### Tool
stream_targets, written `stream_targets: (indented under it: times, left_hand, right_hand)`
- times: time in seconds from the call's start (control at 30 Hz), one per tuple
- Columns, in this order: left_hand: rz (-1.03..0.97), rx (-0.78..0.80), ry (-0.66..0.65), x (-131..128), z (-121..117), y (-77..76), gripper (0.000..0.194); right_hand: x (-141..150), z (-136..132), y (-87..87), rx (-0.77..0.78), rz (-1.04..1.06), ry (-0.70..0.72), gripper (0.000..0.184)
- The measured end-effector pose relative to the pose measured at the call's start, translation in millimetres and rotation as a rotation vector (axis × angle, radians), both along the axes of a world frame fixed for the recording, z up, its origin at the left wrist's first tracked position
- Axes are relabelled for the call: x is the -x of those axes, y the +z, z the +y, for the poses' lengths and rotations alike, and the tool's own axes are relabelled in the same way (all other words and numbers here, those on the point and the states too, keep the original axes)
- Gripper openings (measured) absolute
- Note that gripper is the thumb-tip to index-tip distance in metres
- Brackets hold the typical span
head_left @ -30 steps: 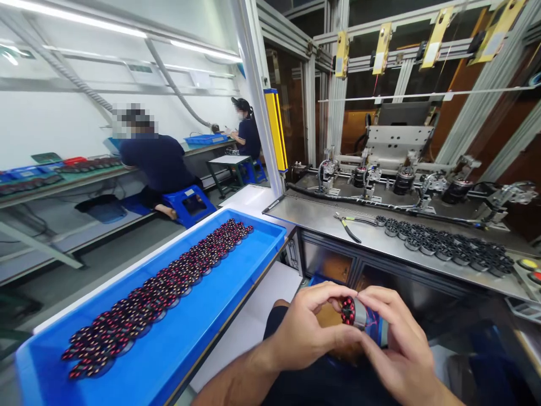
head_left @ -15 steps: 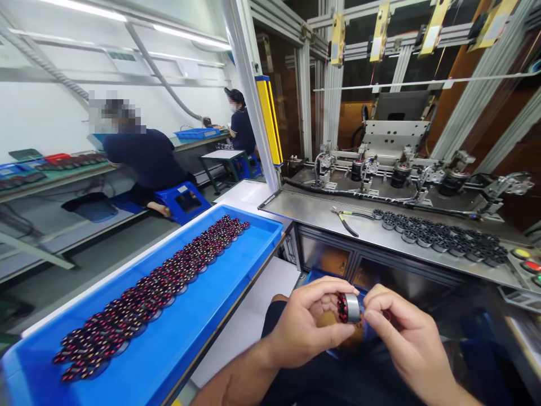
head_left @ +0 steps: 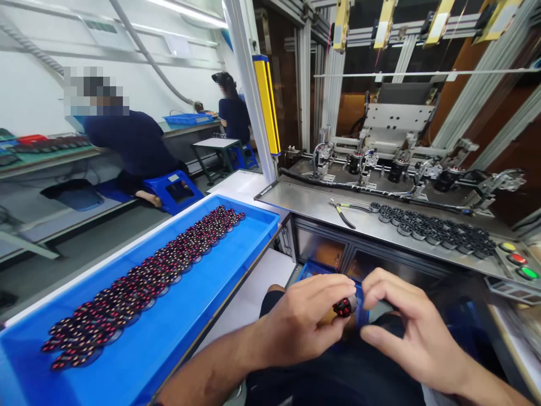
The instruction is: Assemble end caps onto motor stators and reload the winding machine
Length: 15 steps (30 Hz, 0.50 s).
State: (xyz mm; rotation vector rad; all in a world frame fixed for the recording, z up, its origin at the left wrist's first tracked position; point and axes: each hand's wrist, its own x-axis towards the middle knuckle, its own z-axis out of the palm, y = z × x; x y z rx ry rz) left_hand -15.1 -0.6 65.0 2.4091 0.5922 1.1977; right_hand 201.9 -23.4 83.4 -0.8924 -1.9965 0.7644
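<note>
Over my lap, my left hand (head_left: 310, 316) is closed on a small round motor stator (head_left: 345, 306), with a silver outer ring and red-and-black windings. Its wound face is turned toward the left, and my fingers cover part of it. Just to the right, my right hand (head_left: 408, 330) has its thumb and fingers apart, with nothing visible between them. To my left, a long blue tray (head_left: 211, 270) bears rows of similar wound stators (head_left: 143, 276), their red and copper parts showing.
On the metal bench (head_left: 302, 200) lie cutting pliers (head_left: 343, 214) and rows of dark stator cores (head_left: 435, 228). A winding machine (head_left: 397, 121) stands behind them. Push buttons (head_left: 516, 259) sit at the right. Two co-workers (head_left: 127, 141) sit at the far left.
My right hand has moved away from the stator and its fingers have spread. The stator has turned in my left hand, showing more of its wound face. The camera view has shifted slightly.
</note>
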Motion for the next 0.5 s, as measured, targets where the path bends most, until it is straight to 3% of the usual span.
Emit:
stream_targets:
  times: [0.13,0.3,0.47,0.5]
  left_hand:
    - [-0.062,0.071,-0.027,5.1,-4.2,-0.4,0.051]
    - [-0.161,0.207,-0.152,14.6,-4.9,-1.2,0.047]
    - [-0.277,0.174,-0.004,11.8,-6.8,0.4,0.042]
    - [-0.298,0.144,0.035,9.6,-7.3,0.2,0.042]
  right_hand:
    - [14.0,2.7,2.7,0.012,0.066,0.058,0.014]
    - [1.4,7.7,-4.3,0.106,0.064,0.051,0.018]
    - [-10.4,-0.3,-7.3,-0.174,0.065,-0.218,0.006]
    - [-10.2,-1.2,-8.8,-0.231,0.055,-0.22,0.012]
